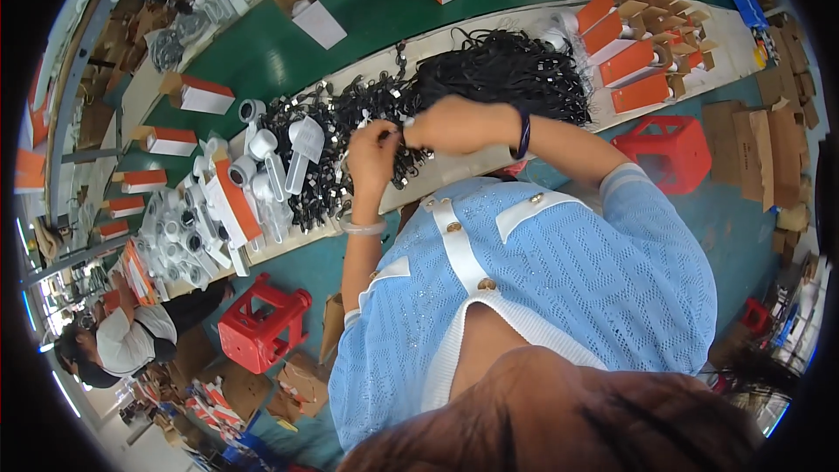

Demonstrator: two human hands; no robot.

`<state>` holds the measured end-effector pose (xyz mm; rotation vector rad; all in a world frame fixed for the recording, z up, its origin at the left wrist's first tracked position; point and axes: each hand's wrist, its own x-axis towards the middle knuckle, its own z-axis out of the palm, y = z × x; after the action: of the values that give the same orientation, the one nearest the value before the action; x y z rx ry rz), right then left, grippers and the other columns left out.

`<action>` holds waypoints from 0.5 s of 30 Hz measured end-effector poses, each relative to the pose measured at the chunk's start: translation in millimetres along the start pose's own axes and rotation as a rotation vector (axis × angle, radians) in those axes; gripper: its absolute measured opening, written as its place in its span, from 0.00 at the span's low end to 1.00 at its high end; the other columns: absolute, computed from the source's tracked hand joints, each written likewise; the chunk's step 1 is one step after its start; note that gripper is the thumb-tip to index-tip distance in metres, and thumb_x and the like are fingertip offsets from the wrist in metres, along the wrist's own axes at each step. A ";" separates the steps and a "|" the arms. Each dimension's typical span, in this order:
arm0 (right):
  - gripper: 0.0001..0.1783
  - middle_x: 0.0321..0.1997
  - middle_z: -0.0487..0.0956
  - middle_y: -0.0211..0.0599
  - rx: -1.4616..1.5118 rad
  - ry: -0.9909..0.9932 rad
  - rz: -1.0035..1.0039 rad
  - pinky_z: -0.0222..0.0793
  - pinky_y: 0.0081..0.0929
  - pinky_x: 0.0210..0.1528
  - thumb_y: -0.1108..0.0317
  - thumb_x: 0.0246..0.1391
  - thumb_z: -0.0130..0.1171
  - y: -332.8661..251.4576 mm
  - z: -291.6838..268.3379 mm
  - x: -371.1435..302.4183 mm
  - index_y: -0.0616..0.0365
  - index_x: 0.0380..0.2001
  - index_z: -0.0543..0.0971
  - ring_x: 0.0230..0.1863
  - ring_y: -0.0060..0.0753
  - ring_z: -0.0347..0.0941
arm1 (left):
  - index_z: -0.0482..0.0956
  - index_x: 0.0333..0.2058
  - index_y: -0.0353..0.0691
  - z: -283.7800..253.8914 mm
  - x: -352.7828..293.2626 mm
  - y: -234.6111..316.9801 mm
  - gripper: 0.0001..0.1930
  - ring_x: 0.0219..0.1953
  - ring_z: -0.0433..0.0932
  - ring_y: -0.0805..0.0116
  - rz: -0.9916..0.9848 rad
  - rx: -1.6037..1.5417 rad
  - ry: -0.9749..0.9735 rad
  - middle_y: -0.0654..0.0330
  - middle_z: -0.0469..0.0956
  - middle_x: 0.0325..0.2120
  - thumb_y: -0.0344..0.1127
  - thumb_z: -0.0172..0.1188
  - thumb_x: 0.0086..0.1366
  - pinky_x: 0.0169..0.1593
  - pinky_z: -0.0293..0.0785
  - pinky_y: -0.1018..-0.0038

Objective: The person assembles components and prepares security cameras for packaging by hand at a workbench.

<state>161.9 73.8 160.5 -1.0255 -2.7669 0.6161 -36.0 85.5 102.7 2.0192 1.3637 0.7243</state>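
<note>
My left hand (371, 157) and my right hand (450, 125) meet over the long workbench (454, 170), both pinching a bundled black cable (398, 133) between their fingertips. A clear bangle sits on my left wrist and a dark band on my right. Just beyond the hands lies a big heap of black cables (507, 70), and to the left a spread of coiled black cables with silver ties (341, 122). My blue knit top fills the lower middle of the view.
White plastic parts (262, 153) and orange-and-white boxes (232, 201) crowd the bench's left end. More orange boxes (625, 61) stand at the right end. Two red stools (262, 323) (669, 149) stand on the green floor. Another person (122, 341) sits at lower left.
</note>
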 end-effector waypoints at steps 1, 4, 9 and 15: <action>0.07 0.26 0.77 0.46 0.142 0.306 -0.176 0.69 0.39 0.33 0.69 0.45 0.54 24.7 1.6 -0.3 0.59 0.30 0.76 0.33 0.51 0.74 | 0.78 0.31 0.35 -1.5 4.8 6.3 0.06 0.27 0.73 0.78 -0.062 -0.272 -0.244 0.66 0.75 0.24 0.24 0.61 0.52 0.33 0.70 0.79; 0.07 0.25 0.78 0.34 0.887 0.608 0.091 0.68 0.26 0.31 0.67 0.51 0.59 56.6 13.8 2.6 0.58 0.30 0.80 0.30 0.27 0.74 | 0.75 0.32 0.32 3.5 19.1 39.5 0.06 0.30 0.73 0.78 -0.200 -0.955 -0.332 0.66 0.76 0.27 0.21 0.59 0.54 0.35 0.70 0.80; 0.09 0.41 0.74 0.33 2.500 0.616 0.170 0.67 0.31 0.48 0.73 0.56 0.48 64.1 33.9 5.7 0.58 0.40 0.73 0.41 0.30 0.70 | 0.75 0.33 0.39 35.0 73.6 56.8 0.09 0.30 0.74 0.59 0.314 0.185 0.321 0.57 0.74 0.27 0.26 0.58 0.50 0.35 0.71 0.69; 0.08 0.40 0.73 0.34 1.914 0.950 0.393 0.72 0.29 0.43 0.70 0.60 0.47 124.1 10.0 -9.2 0.59 0.42 0.71 0.44 0.29 0.71 | 0.66 0.53 0.38 59.3 82.9 68.8 0.28 0.54 0.62 0.44 0.506 0.263 0.138 0.45 0.59 0.56 0.31 0.61 0.53 0.55 0.62 0.60</action>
<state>240.3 149.7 99.9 -0.7694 -0.4350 1.5846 75.9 132.6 121.7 2.6120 1.0666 0.9538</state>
